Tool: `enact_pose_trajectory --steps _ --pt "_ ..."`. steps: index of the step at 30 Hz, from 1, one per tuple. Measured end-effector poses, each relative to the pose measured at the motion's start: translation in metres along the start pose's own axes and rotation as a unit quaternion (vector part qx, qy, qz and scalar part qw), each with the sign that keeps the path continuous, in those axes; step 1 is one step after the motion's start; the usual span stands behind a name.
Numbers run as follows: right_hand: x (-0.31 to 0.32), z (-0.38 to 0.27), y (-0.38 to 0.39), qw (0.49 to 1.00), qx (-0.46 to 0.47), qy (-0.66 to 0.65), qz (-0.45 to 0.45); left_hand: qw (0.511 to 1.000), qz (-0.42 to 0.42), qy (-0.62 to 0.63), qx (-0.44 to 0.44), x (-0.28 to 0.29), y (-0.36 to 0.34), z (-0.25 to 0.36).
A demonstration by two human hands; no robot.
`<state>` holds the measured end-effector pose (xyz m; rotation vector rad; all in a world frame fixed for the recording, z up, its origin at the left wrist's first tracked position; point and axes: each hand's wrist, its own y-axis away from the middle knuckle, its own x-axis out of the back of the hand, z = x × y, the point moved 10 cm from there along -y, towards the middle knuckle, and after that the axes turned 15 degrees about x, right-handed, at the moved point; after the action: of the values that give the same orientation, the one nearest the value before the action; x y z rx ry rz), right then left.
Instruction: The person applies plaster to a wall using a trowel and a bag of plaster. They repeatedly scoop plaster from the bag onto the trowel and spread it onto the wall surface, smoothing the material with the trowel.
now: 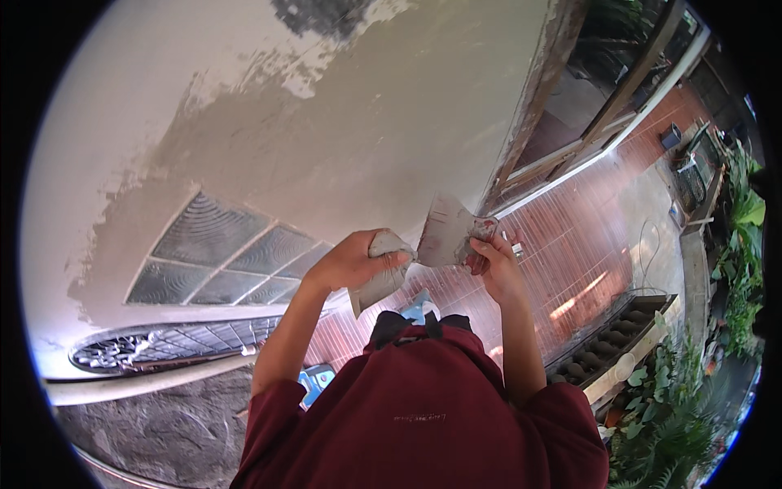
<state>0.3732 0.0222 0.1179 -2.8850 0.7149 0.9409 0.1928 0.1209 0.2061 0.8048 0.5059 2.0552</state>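
Note:
My left hand (352,262) grips a grey putty-coated scraper (381,281), its blade angled down toward my chest. My right hand (494,262) holds a wide putty knife (444,231) by its red handle, the pale smeared blade pointing up and left. The two blades meet edge to edge between my hands, just in front of a wall (342,122) coated with wet grey plaster. My dark red sleeves fill the lower part of the view.
A glass block window (220,261) sits in the wall at left, with an ornate metal grille (155,352) below it. A door frame (538,106) stands at right. Red tiled floor (586,244), a drain channel and green plants (733,269) lie far below.

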Motion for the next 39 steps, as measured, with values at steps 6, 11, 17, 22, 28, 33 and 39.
enact_pose_trajectory --steps 6,11,17,22,28,33,39 --pt "-0.018 0.012 0.007 0.998 -0.025 0.037 -0.047 0.999 0.026 0.043 -0.012 0.006 0.007 -0.002" --pt "-0.029 0.025 0.015 0.996 -0.045 0.032 -0.070 0.993 0.052 0.101 0.023 0.011 0.003 -0.018" --pt "-0.042 0.030 0.021 0.995 -0.037 0.026 -0.086 0.985 0.118 0.120 0.035 0.024 -0.001 -0.040" --pt "-0.041 0.037 0.021 0.993 -0.052 0.042 -0.098 0.983 0.144 0.109 0.026 0.030 0.000 -0.048" --pt "-0.048 0.041 0.021 0.989 -0.053 0.069 -0.117 0.977 0.191 0.096 -0.005 0.035 0.005 -0.043" --pt "-0.049 0.043 0.024 0.992 -0.056 0.060 -0.095 0.975 0.212 0.066 -0.017 0.036 0.008 -0.043" --pt "-0.045 0.046 0.023 0.993 -0.040 0.062 -0.095 0.975 0.220 0.028 -0.033 0.032 0.006 -0.047"
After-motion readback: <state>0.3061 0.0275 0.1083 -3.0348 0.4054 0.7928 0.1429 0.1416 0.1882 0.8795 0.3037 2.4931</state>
